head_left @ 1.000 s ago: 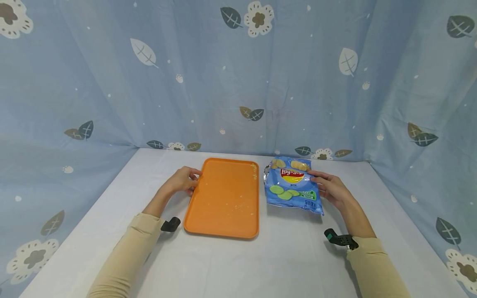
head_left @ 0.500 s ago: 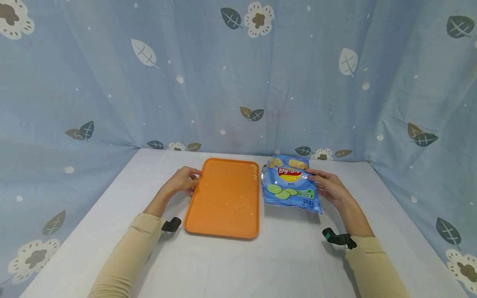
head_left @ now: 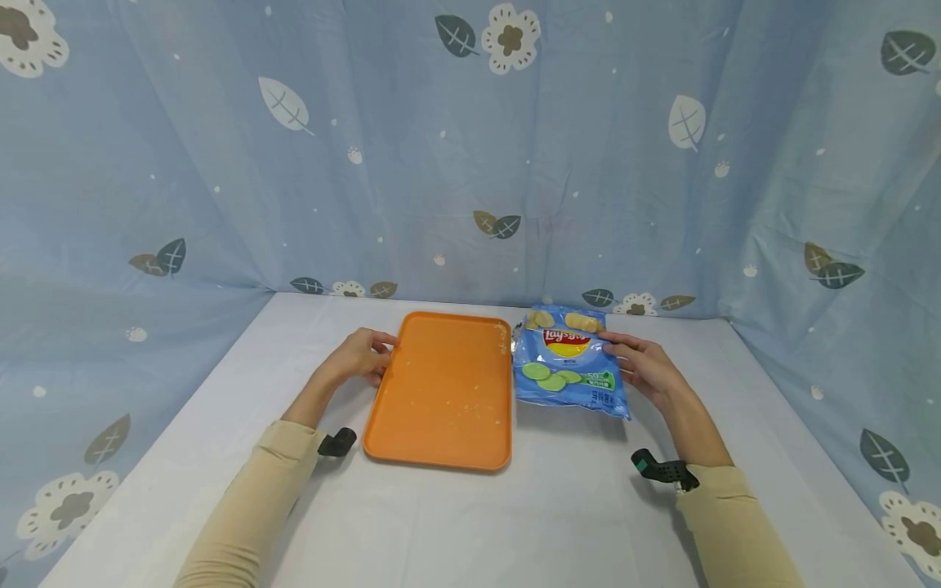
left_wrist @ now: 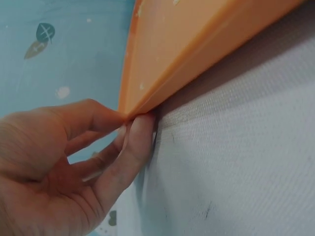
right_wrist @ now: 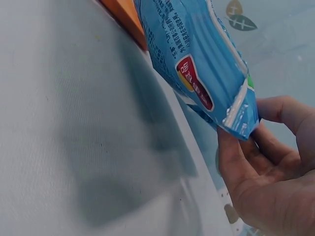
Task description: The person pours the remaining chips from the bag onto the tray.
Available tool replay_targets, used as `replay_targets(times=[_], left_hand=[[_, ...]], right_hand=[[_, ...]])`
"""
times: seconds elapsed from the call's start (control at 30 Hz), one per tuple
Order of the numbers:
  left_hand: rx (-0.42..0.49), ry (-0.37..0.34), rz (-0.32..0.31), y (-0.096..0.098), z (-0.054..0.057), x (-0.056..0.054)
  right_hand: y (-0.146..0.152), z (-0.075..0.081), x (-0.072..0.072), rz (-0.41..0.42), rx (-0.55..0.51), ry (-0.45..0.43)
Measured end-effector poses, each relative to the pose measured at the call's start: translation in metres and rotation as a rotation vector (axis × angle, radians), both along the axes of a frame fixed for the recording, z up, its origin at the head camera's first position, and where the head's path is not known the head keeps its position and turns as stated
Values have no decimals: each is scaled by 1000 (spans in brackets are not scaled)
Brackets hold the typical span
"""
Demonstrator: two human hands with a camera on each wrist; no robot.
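My left hand (head_left: pixel 360 356) pinches the left rim of an orange tray (head_left: pixel 441 392). In the left wrist view, thumb and fingers of that hand (left_wrist: pixel 64 162) meet at the tray's edge (left_wrist: pixel 197 44). Pale crumbs lie on the tray, mostly toward its right side. Just right of the tray is a blue chip bag (head_left: pixel 566 367) printed with lime slices. My right hand (head_left: pixel 650 371) pinches its right edge between thumb and fingers. Seen from the right wrist, the bag (right_wrist: pixel 197 64) is held off the table by one side, its shadow falling below.
A white cloth-covered table (head_left: pixel 470 523) lies under everything. Behind it and at both sides hangs a blue curtain (head_left: pixel 412 163) with leaf and flower prints. Black camera mounts (head_left: pixel 665 469) sit on both wrists.
The chip bag and my right hand have shifted slightly left, so the bag's left end now meets the tray's right edge in the head view. The left hand and tray have stayed put.
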State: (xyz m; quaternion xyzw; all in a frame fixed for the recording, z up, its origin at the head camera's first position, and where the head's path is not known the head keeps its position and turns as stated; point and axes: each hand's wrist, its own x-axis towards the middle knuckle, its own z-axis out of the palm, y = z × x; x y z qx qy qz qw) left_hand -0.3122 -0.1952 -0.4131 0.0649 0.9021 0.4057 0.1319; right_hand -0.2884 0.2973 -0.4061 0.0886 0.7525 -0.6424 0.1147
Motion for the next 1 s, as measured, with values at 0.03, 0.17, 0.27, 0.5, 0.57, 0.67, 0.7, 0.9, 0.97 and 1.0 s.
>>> replay_targets(times=[0.03, 0.17, 0.27, 0.5, 0.57, 0.67, 0.7, 0.9, 0.97, 1.0], left_hand=[[2, -2, -1, 0, 0, 0], [22, -12, 0, -1, 0, 0], [22, -22, 6, -1, 0, 0], [-14, -9, 6, 3, 2, 1], [-11, -13, 9, 3, 3, 1], [1, -26, 18, 3, 3, 2], [5, -30, 18, 3, 3, 2], [14, -51, 16, 2, 3, 1], [12, -56, 17, 2, 3, 1], [13, -60, 20, 2, 3, 1]], right_hand=[[-1, 0, 0, -1, -3, 1], [-4, 2, 1, -3, -9, 9], [-7, 3, 1, -14, -16, 9], [-13, 5, 0, -32, -12, 6], [-14, 6, 0, -33, -7, 7], [-17, 7, 0, -26, -4, 15], [-18, 7, 0, -26, -6, 17], [-25, 9, 0, -33, -9, 22], [-27, 9, 0, -38, -5, 26], [-28, 10, 1, -40, -4, 29]])
